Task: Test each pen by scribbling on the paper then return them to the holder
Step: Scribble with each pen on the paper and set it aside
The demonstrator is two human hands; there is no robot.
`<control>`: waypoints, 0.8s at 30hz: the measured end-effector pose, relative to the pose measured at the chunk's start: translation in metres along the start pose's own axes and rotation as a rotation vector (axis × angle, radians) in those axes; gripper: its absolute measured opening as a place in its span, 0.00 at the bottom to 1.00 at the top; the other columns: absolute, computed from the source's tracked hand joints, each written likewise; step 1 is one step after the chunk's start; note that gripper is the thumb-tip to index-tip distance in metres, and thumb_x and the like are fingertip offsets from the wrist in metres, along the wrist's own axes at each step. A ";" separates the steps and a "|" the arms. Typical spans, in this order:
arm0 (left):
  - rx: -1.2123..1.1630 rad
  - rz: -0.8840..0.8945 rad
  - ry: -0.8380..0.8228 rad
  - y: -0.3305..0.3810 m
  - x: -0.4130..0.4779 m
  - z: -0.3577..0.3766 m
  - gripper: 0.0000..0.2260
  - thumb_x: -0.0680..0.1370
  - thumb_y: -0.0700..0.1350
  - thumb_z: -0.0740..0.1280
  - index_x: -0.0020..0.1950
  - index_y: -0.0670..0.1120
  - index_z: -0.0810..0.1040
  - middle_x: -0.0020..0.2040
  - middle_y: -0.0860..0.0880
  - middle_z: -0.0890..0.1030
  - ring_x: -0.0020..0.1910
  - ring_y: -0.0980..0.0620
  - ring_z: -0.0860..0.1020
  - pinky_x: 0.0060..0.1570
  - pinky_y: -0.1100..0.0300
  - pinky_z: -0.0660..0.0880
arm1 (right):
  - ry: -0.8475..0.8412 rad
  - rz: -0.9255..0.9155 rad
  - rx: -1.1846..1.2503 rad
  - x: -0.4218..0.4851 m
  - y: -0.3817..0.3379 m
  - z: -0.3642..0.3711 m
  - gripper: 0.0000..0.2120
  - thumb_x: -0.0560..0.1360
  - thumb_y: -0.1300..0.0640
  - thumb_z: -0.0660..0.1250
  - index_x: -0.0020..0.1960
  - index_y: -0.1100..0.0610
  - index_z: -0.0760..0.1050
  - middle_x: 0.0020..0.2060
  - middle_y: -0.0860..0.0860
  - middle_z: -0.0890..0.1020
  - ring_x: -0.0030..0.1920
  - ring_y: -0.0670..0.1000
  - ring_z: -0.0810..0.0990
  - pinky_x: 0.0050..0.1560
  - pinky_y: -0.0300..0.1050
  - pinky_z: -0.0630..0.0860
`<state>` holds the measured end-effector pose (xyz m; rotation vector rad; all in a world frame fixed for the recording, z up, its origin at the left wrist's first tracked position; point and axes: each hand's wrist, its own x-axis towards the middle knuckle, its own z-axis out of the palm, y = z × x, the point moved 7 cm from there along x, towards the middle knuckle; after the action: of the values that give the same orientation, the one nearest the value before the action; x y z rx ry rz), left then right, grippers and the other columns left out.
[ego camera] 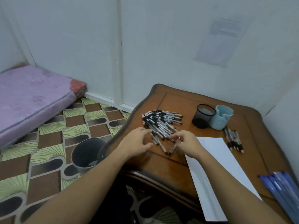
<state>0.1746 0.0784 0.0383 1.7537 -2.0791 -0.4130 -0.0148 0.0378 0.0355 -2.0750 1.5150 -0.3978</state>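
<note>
Pens (161, 123) lie heaped just past my fingertips — my left hand (139, 140) rests loose at the heap's edge to steady it, my right hand (184, 143) pinches one pen (172, 149) to try on the paper (210, 159) right beside it.

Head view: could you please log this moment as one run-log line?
left hand open by pen pile | right hand curled over loose pen, grip unclear | mesh holder without pens

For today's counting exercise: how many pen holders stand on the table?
2: a black mesh holder at the far part of the table, and a light blue cup just right of it. None appears hidden.
</note>
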 end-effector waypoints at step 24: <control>0.007 0.125 -0.031 0.065 -0.016 0.075 0.25 0.74 0.54 0.69 0.70 0.52 0.71 0.62 0.53 0.70 0.64 0.52 0.68 0.62 0.57 0.68 | 0.160 -0.006 0.328 -0.059 0.055 -0.043 0.19 0.86 0.54 0.53 0.72 0.35 0.64 0.68 0.35 0.68 0.66 0.39 0.67 0.67 0.40 0.65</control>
<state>0.0846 0.1032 0.0003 1.6205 -2.2002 -0.3990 -0.0994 0.0702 0.0429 -1.8255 1.4216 -0.7765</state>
